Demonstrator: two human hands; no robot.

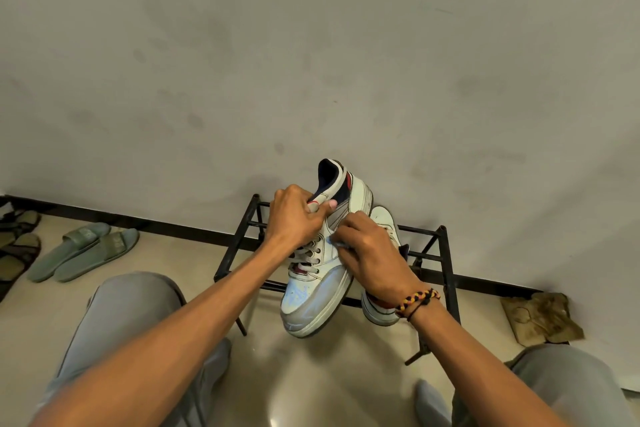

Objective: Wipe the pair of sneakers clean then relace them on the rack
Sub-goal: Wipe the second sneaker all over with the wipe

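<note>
The right hand (372, 255) hides most of the second sneaker (381, 308) and whatever its fingers (341, 239) hold.

Left hand (294, 215) gripping sneaker (318, 291) tongue, right hand (370, 253) on its side, above rack (446, 263)

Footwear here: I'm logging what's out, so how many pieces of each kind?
Sneakers: 2, held sneaker, other sneaker on the rack
Green slides: 2
Dark sandals: 2 visible, cropped
Total: 6

Left edge of frame: grey-green slides (83, 250) beside dark sandals (17, 246) on pale floor (311, 374); lower right, crumpled stained rag (542, 317) against smudged wall (311, 45).
</note>
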